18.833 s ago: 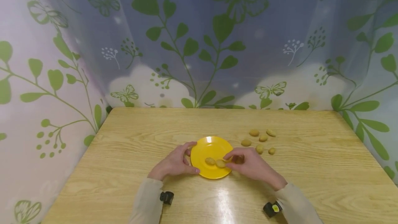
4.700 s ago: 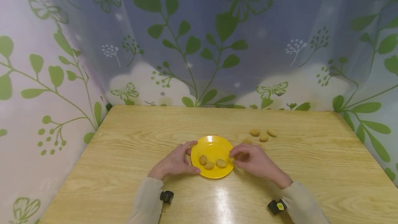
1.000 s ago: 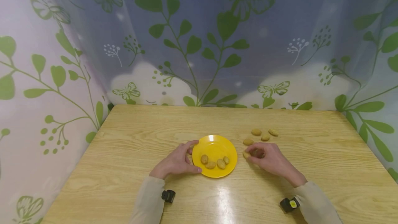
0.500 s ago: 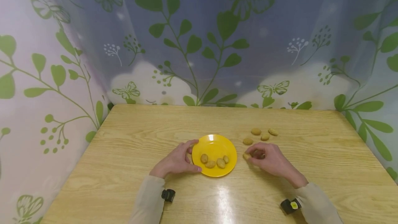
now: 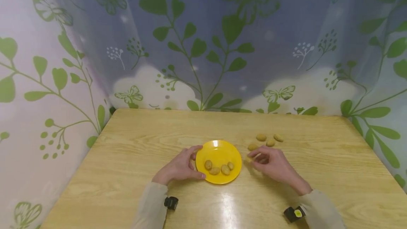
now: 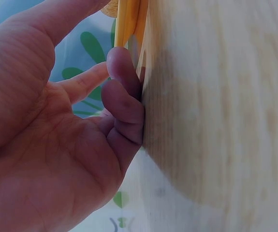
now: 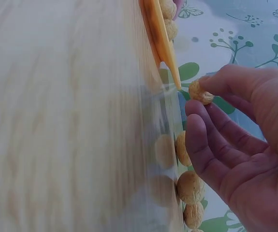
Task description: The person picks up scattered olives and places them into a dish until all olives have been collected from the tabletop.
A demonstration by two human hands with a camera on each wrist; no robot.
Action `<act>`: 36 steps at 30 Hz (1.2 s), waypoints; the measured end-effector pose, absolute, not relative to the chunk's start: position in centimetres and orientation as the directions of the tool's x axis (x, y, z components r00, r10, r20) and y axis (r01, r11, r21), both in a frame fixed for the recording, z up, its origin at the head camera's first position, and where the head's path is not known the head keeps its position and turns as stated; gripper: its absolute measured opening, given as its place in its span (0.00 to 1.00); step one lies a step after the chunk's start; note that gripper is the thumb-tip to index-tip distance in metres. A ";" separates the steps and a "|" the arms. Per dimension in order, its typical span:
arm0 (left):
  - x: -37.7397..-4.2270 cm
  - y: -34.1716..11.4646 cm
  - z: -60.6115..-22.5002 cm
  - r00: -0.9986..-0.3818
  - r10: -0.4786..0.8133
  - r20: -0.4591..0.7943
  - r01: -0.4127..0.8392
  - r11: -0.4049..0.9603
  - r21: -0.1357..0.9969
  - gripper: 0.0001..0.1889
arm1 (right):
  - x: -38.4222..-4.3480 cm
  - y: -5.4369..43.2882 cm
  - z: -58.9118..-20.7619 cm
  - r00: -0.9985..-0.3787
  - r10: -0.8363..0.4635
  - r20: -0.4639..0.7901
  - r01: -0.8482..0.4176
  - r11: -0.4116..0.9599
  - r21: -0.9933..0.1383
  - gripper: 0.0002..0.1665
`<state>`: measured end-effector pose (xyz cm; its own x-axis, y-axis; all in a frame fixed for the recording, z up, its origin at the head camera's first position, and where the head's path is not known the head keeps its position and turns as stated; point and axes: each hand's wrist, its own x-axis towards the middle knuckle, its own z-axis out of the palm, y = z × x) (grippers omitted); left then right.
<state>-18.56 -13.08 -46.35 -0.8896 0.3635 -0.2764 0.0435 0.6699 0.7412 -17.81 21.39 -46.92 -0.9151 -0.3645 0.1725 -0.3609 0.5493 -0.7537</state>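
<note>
Four wrinkled, tan, nut-like ovals (image 5: 214, 170) lie on the smooth, glossy yellow plate (image 5: 220, 153), whose rim the left hand (image 5: 180, 165) grips with thumb and fingers. Just beside it, above the wood-grained table (image 5: 143, 128), the right hand (image 5: 275, 165) pinches another rough oval (image 7: 197, 93), blurred in the head view and partly covered by fingertips; the left wrist view cuts off most of the plate.

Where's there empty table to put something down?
There's bare table left of the left hand, out to the table's left edge, and right of the right hand too. It's crowded between the yellow plate and the right hand, which holds a brown lump; four loose lumps lie just beyond that hand.
</note>
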 end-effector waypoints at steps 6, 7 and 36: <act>-18.5 -13.1 -46.3 -0.891 0.362 -0.275 0.047 0.674 0.737 0.52 | -17.9 20.7 -46.6 -0.917 -0.363 0.166 -0.352 0.540 -0.764 0.13; -18.5 -13.1 -46.4 -0.891 0.362 -0.273 0.047 0.673 0.738 0.52 | -18.0 20.6 -46.5 -0.916 -0.363 0.167 -0.353 0.538 -0.766 0.12; -18.5 -13.1 -46.3 -0.891 0.356 -0.281 0.039 0.679 0.733 0.52 | -19.1 16.9 -46.8 -0.879 -0.418 0.231 -0.427 0.473 -0.771 0.11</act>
